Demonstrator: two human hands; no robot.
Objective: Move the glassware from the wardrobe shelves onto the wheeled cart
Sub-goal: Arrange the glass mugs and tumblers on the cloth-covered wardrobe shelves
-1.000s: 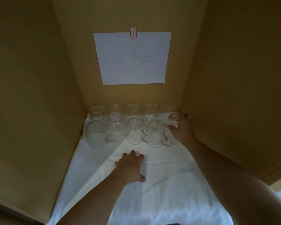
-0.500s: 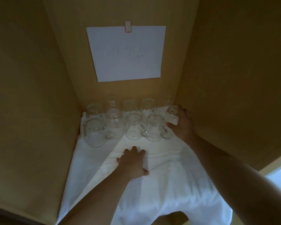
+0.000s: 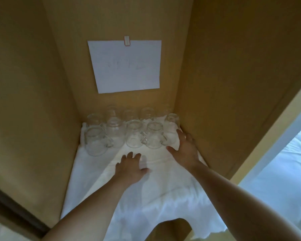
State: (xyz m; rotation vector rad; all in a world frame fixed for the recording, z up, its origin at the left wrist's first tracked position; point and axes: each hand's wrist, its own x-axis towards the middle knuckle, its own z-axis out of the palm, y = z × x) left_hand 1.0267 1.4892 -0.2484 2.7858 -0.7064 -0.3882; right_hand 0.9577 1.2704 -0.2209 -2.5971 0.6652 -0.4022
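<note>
Inside a wooden wardrobe, clear glass mugs (image 3: 129, 129) stand in two rows at the back of a shelf, at 12 o'clock from both hands. The left hand (image 3: 131, 166) lies flat, fingers spread, on a white cloth (image 3: 163, 188). The right hand (image 3: 185, 148), fingers relaxed and holding nothing, rests at 3 o'clock of the mugs.

Clear, glossy glass mugs (image 3: 153, 136) stand on a white, wrinkled cloth (image 3: 163, 197) (soft, matt); the wardrobe walls (image 3: 233, 84) are smooth matt wood, the sheet (image 3: 125, 66) plain paper.
</note>
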